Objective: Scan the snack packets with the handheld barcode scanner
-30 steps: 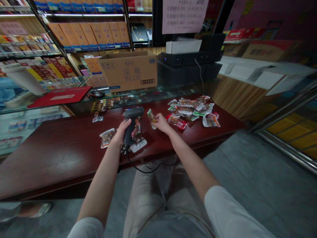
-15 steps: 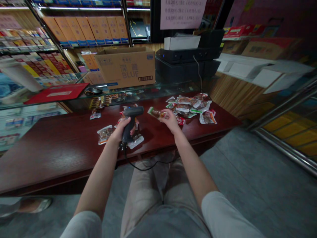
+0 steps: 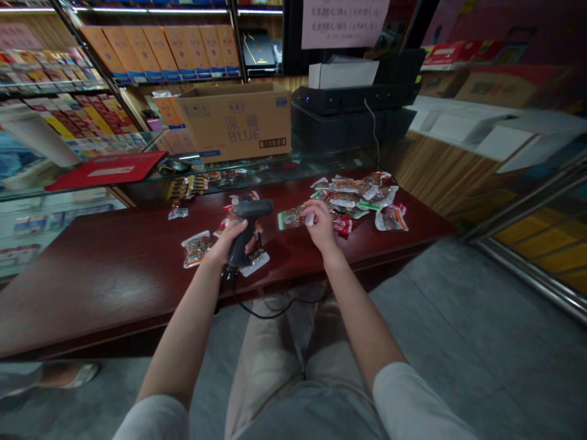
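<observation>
The left hand (image 3: pixel 228 241) grips a corded barcode scanner (image 3: pixel 241 245); the right hand (image 3: pixel 322 226) pinches a snack packet (image 3: pixel 292 217), with more packets (image 3: pixel 358 195) lying toward one o'clock on the table (image 3: pixel 114 287).

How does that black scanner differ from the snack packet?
The scanner is black and pistol-shaped; the snack packet is clear and flat with a green edge. The left hand grips the scanner's handle; the right hand pinches the packet. Both are held above the dark red table.

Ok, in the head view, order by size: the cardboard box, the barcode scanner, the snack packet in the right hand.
1. Cardboard box, largest.
2. Barcode scanner and snack packet look alike; the right hand hides part of the packet, so I won't rank them.
</observation>
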`<action>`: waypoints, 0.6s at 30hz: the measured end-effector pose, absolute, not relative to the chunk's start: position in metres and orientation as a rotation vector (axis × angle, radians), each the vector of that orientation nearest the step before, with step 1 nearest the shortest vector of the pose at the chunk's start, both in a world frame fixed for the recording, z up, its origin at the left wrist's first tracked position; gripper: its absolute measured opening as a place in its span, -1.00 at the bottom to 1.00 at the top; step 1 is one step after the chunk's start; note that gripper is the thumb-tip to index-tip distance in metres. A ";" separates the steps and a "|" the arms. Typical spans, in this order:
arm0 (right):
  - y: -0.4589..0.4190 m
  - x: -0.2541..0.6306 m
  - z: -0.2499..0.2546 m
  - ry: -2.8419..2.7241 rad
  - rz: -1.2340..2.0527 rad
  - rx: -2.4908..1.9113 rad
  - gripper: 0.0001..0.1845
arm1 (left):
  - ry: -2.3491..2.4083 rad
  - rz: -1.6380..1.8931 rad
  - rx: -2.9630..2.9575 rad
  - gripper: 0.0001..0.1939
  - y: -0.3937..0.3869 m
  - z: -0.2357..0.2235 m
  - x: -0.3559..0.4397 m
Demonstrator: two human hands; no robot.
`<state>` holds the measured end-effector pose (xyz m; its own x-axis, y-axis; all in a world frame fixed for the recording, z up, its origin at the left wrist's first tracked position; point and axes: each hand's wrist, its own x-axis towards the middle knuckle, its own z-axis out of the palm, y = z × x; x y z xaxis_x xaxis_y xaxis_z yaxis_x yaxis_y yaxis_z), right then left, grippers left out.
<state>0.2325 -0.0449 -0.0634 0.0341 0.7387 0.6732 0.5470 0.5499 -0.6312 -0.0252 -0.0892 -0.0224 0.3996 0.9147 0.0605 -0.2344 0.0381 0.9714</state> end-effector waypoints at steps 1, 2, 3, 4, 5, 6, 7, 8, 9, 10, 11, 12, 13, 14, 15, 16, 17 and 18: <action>-0.045 0.232 -0.063 -1.631 0.192 -1.109 -0.79 | 0.717 0.999 1.214 -0.49 -0.090 -0.022 -0.025; -0.045 0.232 -0.063 -1.632 0.176 -1.117 -0.79 | 0.707 0.977 1.221 -0.48 -0.090 -0.023 -0.025; -0.046 0.232 -0.063 -1.634 0.159 -1.126 -0.79 | 0.699 0.948 1.229 -0.48 -0.090 -0.023 -0.025; -0.046 0.232 -0.063 -1.639 0.142 -1.131 -0.79 | 0.693 0.917 1.237 -0.47 -0.089 -0.024 -0.025; -0.047 0.231 -0.063 -1.646 0.128 -1.133 -0.79 | 0.690 0.887 1.245 -0.47 -0.089 -0.025 -0.025; -0.048 0.231 -0.062 -1.651 0.116 -1.135 -0.78 | 0.686 0.857 1.253 -0.47 -0.088 -0.026 -0.026; -0.049 0.230 -0.062 -1.657 0.107 -1.140 -0.78 | 0.684 0.834 1.260 -0.47 -0.088 -0.027 -0.026; -0.050 0.229 -0.062 -1.663 0.102 -1.147 -0.77 | 0.682 0.814 1.266 -0.47 -0.087 -0.028 -0.025; -0.050 0.228 -0.062 -1.671 0.100 -1.155 -0.76 | 0.681 0.804 1.270 -0.47 -0.087 -0.028 -0.025; -0.051 0.226 -0.062 -1.679 0.100 -1.164 -0.75 | 0.681 0.801 1.271 -0.47 -0.087 -0.028 -0.024; -0.051 0.225 -0.062 -1.688 0.101 -1.171 -0.76 | 0.683 0.810 1.270 -0.48 -0.088 -0.028 -0.022; -0.051 0.225 -0.062 -1.697 0.100 -1.173 -0.76 | 0.687 0.827 1.265 -0.49 -0.088 -0.028 -0.021; -0.051 0.224 -0.063 -1.705 0.094 -1.173 -0.77 | 0.693 0.851 1.259 -0.50 -0.089 -0.027 -0.019; -0.050 0.224 -0.063 -1.712 0.086 -1.172 -0.78 | 0.699 0.869 1.255 -0.50 -0.090 -0.027 -0.017; -0.050 0.224 -0.063 -1.716 0.077 -1.168 -0.79 | 0.704 0.884 1.252 -0.50 -0.090 -0.026 -0.016; -0.050 0.224 -0.064 -1.716 0.067 -1.161 -0.78 | 0.709 0.890 1.252 -0.49 -0.091 -0.026 -0.015; -0.050 0.224 -0.064 -1.713 0.061 -1.152 -0.77 | 0.713 0.887 1.255 -0.48 -0.091 -0.025 -0.014; -0.050 0.224 -0.064 -1.708 0.057 -1.142 -0.75 | 0.716 0.878 1.258 -0.47 -0.091 -0.025 -0.014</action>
<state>0.2243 -0.0500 -0.0640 -0.0131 0.7014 0.7126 0.6524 0.5461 -0.5255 -0.0143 -0.0914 -0.0249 0.4973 0.8675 0.0126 -0.1620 0.0786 0.9837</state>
